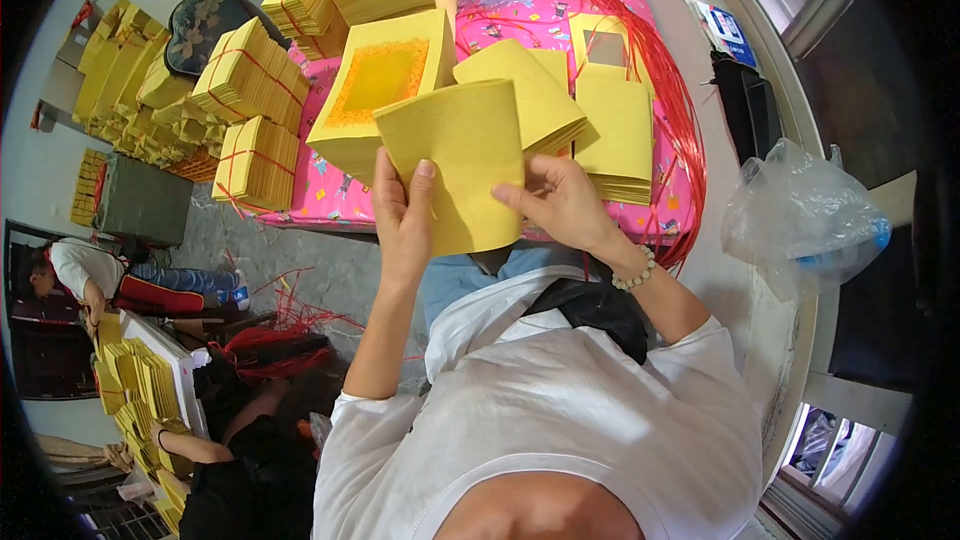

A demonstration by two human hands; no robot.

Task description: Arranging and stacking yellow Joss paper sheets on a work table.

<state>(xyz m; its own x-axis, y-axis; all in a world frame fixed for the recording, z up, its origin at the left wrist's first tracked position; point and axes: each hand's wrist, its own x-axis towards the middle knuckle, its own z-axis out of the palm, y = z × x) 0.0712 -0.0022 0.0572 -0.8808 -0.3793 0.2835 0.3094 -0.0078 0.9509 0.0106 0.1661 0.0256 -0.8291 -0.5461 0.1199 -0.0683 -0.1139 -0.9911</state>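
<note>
Between my two hands a folded piece of yellow paper [460, 165] is held up in front of me, its plain side showing. My left hand [405, 210] grips its lower left edge, thumb in front and fingers partly hidden behind. At the right edge, my right hand [565, 205] pinches it with the thumb on the face; a beaded bracelet circles that wrist. Just beyond lies a yellow paper stack [385, 65] with an orange printed border. A folded yellow bundle [525, 90] leans beside it, and another folded stack [612, 135] sits to the right.
The pink patterned tabletop [325, 185] bears several yellow bundles [250, 70] tied with red string. Red plastic strands [685, 140] hang along its right side, near a clear plastic bag [805, 205]. At left, two other people work beside a white table [180, 365] with yellow paper.
</note>
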